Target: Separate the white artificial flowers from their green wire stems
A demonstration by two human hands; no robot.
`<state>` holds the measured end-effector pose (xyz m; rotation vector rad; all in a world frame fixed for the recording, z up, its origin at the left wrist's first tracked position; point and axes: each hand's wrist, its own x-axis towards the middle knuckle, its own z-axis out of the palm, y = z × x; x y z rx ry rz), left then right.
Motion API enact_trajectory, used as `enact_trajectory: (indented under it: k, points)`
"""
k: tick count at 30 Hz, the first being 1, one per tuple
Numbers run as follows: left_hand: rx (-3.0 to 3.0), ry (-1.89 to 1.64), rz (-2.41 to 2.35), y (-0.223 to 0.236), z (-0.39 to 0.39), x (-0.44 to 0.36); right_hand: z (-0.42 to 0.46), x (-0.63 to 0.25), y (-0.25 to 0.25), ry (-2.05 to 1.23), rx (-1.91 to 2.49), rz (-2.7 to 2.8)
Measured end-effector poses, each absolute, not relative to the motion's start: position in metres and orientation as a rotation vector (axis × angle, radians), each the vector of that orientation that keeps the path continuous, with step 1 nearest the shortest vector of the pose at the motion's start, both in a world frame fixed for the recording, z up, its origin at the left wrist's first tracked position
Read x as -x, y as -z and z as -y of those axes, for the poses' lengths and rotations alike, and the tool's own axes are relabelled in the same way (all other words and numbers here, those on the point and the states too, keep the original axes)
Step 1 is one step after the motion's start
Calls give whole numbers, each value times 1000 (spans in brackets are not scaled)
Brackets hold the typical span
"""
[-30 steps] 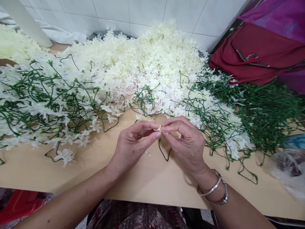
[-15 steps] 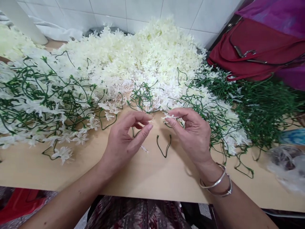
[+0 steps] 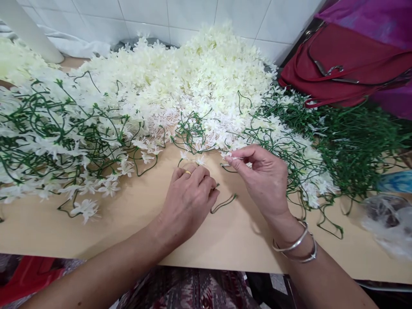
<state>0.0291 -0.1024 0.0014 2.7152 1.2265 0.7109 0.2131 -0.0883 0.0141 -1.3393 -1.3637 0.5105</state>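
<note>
My right hand (image 3: 262, 178) pinches a small white artificial flower (image 3: 226, 156) between thumb and forefinger, a little above the table. My left hand (image 3: 191, 195) is turned back-up, its fingers closed at a bent green plastic stem (image 3: 223, 203). That stem's far tip points to the right, and part of it is hidden behind my fingers. Just beyond my left knuckles lie white blossoms (image 3: 200, 160) with a bit of green stem.
Loose cream-white flowers (image 3: 206, 64) are heaped against the tiled wall. Flowers joined to green stems (image 3: 64, 128) pile up at left. Bare green stems (image 3: 360, 146) lie at right, below a red bag (image 3: 347, 64). A clear plastic bag (image 3: 388, 219) rests near the right edge.
My left hand has turned palm-down and moved right, closing at the green stem, which has tilted from its V position. My right hand still pinches the flower, almost in place.
</note>
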Motion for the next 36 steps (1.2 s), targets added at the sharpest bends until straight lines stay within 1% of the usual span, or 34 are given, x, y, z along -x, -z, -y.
enact_trajectory:
  k: [4, 9, 12, 15, 18, 24, 28, 33, 36]
  points:
    - [-2755, -682, -1187, 5, 105, -30, 88, -215, -14, -592, 1359, 1392]
    - [-2848, -644, -1138, 8, 109, -28, 89, -212, -19, -593, 1347, 1522]
    - [-2788, -782, -1130, 0, 108, -25, 91, -209, -21, -602, 1274, 1562]
    - [-2629, -981, -1253, -7, 103, -19, 92, -208, -21, -617, 1246, 1573]
    - [-2547, -1040, -1375, -8, 99, -13, 92, -210, -19, -611, 1271, 1544]
    - [-2633, -789, -1140, -5, 103, -15, 89, -214, -16, -594, 1288, 1353]
    - [-2682, -719, -1014, 2, 104, -21, 87, -215, -15, -611, 1320, 1345]
    - [-2801, -621, -1088, 15, 99, -21, 87, -214, -14, -640, 1288, 1355]
    - [-2783, -612, -1308, 16, 89, -8, 88, -214, -14, -639, 1283, 1362]
